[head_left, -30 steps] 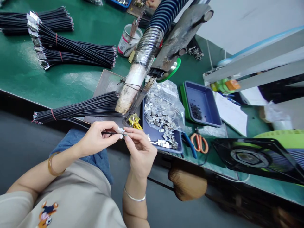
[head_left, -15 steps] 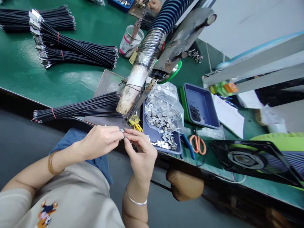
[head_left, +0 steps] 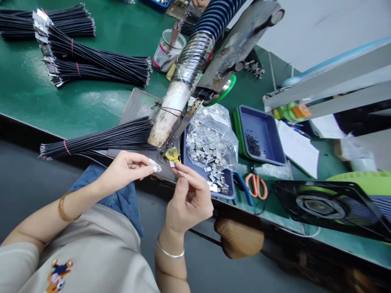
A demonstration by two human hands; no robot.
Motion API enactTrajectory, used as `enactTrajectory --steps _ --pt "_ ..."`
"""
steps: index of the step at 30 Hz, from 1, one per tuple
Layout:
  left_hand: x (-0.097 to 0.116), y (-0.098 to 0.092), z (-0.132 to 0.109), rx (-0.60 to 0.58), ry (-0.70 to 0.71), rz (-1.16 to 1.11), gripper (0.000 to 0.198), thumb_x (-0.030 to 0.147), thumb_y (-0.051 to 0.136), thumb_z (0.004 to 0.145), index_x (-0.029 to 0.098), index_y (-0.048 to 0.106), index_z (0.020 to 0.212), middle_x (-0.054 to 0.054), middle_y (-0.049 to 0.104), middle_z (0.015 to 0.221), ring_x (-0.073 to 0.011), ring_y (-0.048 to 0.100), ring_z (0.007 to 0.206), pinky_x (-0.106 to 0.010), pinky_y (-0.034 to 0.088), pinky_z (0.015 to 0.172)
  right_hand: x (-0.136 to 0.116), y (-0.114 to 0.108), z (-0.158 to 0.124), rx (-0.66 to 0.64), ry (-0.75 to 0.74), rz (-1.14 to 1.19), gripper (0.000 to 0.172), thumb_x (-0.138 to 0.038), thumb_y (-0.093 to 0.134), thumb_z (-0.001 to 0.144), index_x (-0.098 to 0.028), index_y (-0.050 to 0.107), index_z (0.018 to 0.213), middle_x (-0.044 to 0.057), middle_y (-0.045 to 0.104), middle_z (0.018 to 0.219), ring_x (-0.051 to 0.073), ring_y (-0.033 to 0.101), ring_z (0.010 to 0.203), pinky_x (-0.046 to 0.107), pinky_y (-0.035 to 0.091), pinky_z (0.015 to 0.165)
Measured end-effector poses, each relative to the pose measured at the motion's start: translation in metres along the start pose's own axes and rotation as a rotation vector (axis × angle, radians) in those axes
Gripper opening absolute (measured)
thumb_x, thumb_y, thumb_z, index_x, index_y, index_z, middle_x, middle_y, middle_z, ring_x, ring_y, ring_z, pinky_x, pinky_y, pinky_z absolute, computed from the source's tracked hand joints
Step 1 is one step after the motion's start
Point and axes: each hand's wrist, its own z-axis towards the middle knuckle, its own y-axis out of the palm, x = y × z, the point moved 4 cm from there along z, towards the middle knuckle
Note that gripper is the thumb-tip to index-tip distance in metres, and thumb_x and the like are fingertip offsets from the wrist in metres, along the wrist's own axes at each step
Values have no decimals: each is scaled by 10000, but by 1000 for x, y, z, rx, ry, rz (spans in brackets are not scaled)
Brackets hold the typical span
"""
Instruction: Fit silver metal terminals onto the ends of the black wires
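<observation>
My left hand (head_left: 125,171) is closed in a pinch, with a small whitish piece (head_left: 155,165) at its fingertips; the piece's kind is unclear. To its right, my right hand (head_left: 191,195) pinches a small silvery metal connector (head_left: 172,164) between thumb and fingers. A gap separates the two hands. Just beyond them, a soldering iron (head_left: 191,116) points down beside the white end of a hose (head_left: 166,112). A bundle of black cables (head_left: 100,136) tied with a red band lies past my left hand. Near my right fingertips is a yellow item (head_left: 172,154).
A blue tray (head_left: 229,191) holds loose metal connectors (head_left: 210,156) and a plastic bag. Behind it stands another tray (head_left: 271,142) with small black pieces. Orange-handled scissors (head_left: 255,186), blue-handled pliers (head_left: 243,189) and a black fan (head_left: 320,205) line the right. More cable bundles (head_left: 97,61) lie back left.
My hands, together before, have moved apart. The right has shifted right and toward me with the metal connector showing at its fingertips; the left has drawn slightly left, showing the whitish piece.
</observation>
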Motion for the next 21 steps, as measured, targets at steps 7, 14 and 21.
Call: enactTrajectory --steps 7,14,21 --pt "-2 4 4 34 4 -60 140 242 790 665 111 746 688 -19 676 642 -103 560 602 -212 472 590 -8 1 -1 -33 -241 -47 233 -91 743 837 -259 706 995 25 797 975 192 782 834 343 665 754" --pt "-1 4 4 78 17 -82 81 196 742 656 122 719 681 -20 701 679 -110 608 644 -216 506 641 -5 5 -4 -86 -231 -57 187 -118 701 873 -260 683 992 27 799 950 191 787 817 335 672 729" --pt "0 6 7 113 25 -50 91 197 690 665 119 736 674 -17 698 671 -109 591 635 -215 489 632 10 5 -2 -91 -69 -17 103 -130 664 894 -230 650 916 52 780 1009 193 776 921 362 661 816"
